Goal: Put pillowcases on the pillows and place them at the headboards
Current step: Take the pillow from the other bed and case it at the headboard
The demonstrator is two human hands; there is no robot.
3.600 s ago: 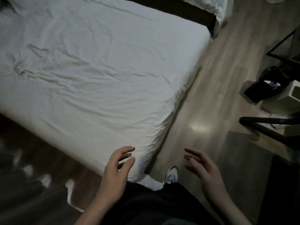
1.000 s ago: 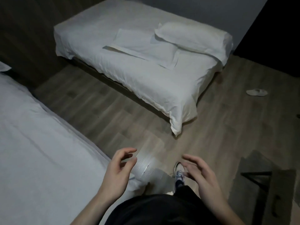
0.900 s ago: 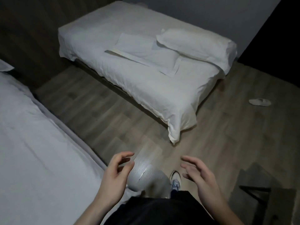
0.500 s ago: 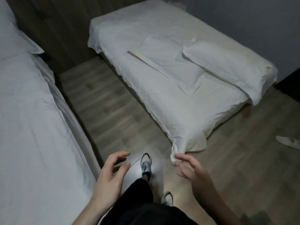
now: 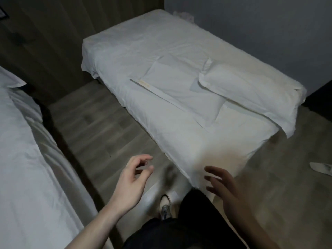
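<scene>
Both hands, left hand (image 5: pixel 132 184) and right hand (image 5: pixel 227 190), loosely open, empty.

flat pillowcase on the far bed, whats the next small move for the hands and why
Probably step closer and reach both hands for the flat pillowcase. The left hand and right hand hold nothing and hover short of the bed's near corner. The pillowcase lies empty beside the pillow, seemingly the next pair to join.
</scene>
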